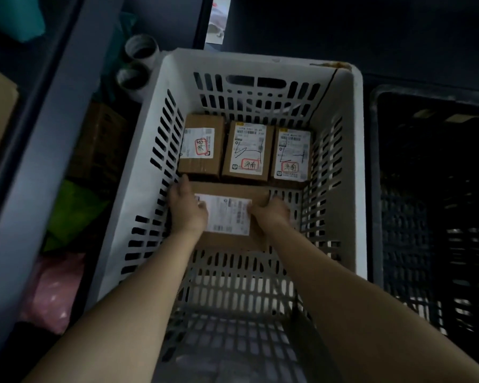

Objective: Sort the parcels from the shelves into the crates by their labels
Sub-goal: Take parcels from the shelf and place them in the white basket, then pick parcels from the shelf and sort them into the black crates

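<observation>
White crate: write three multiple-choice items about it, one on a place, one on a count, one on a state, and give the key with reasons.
1. Where is the black crate relative to the white crate?
A. To its left
B. To its right
C. Inside it

2. How many small parcels lie in the far row of the white crate?
A. Three
B. Two
C. Five

3. What holds the big parcel?
A. Nothing
B. The left hand alone
C. Both hands

Key:
1 B: its dark wall borders the white crate's right side.
2 A: three labelled boxes sit side by side.
3 C: the left hand and right hand grip its two ends.
</observation>
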Demonstrator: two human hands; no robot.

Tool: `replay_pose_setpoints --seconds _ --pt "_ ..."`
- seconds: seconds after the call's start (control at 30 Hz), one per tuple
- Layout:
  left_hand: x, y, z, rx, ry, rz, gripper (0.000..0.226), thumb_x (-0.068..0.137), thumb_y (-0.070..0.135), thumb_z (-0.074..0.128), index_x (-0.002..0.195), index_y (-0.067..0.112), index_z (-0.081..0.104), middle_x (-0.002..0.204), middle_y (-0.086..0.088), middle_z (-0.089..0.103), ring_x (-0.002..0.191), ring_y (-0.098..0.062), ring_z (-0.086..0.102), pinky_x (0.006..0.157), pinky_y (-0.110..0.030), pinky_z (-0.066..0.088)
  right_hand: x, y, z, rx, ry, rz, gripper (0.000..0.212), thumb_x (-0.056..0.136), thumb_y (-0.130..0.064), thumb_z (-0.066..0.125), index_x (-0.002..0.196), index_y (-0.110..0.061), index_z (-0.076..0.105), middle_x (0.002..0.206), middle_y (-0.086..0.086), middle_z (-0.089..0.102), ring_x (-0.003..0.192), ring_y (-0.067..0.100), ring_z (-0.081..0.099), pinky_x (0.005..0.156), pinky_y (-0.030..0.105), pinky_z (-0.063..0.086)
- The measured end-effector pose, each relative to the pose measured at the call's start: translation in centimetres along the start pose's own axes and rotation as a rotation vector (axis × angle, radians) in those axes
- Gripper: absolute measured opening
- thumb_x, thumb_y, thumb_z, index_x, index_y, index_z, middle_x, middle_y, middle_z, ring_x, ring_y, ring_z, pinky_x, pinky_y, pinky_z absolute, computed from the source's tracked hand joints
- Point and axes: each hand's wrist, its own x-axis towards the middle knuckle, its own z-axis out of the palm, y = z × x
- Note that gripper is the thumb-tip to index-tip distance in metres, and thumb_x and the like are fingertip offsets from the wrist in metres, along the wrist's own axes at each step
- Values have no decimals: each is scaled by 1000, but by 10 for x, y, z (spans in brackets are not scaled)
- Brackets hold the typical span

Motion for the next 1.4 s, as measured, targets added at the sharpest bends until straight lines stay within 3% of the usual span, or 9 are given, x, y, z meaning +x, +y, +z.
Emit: replay_pose_setpoints --seconds 0.13,0.2,0.27,0.47,0.6,0.73,0.87,1.03,1.4 --pt "-17 -17 -4 396 -150 425 62 88 26 63 143 16 37 153 -10 21 138 -29 27 110 -43 35 -3 0 11 -97 -73 87 38 94 -35 59 117 -5 60 123 15 62 110 32 59 89 38 49" --pt "-19 -24 -5 583 -354 437 82 84 47 63 150 24 21 157 -9 10 144 -28 10 114 -47 25 -3 1 13 -75 -52 83 35 96 -34 56 114 -5 61 121 16 62 109 33 59 88 39 50" --pt "-16 -23 -6 641 -417 423 89 84 47 63 151 28 9 159 -8 -2 146 -27 -2 117 -48 17 1 -2 11 -82 -8 28 30 99 -29 50 115 -5 59 121 17 61 109 33 58 84 37 47" --pt "-13 -7 -7 628 -392 352 73 92 30 56 151 25 14 158 -9 6 145 -29 5 115 -46 23 3 -5 4 -103 -57 -50 28 97 -23 50 119 -7 56 123 16 60 111 32 58 93 40 50" --pt "-23 8 -23 642 -314 387 57 92 29 54 144 21 33 145 -7 37 130 -26 36 103 -42 39 -19 -9 -5 -337 -28 -230 25 97 -26 49 115 -11 57 118 12 61 105 30 59 86 39 51" --pt "-44 35 -55 625 -230 408 49 92 28 55 138 20 42 137 -3 46 122 -25 47 99 -42 42 -53 -21 -35 -791 -8 -512 35 96 -21 48 130 -13 51 132 10 48 119 32 46 96 45 46" --pt "-76 66 -94 621 -130 445 32 93 28 51 123 18 52 122 -4 54 112 -25 52 88 -37 44 -102 -39 -69 -981 38 -751 46 96 -26 49 140 -15 43 136 11 45 127 35 40 101 49 38" --pt "-154 96 -155 643 3 403 23 96 32 46 116 21 49 115 -1 57 97 -23 59 69 -33 46 -182 -56 -106 -1047 64 -1028 46 97 -35 47 140 -18 43 138 10 45 129 35 39 101 47 36" --pt "-465 110 -320 597 579 159 23 93 27 49 114 18 52 111 -3 59 102 -24 57 75 -37 50 -450 -55 -163 -836 -41 -1846 41 96 -37 50 136 -25 49 131 1 53 124 28 45 95 41 41"
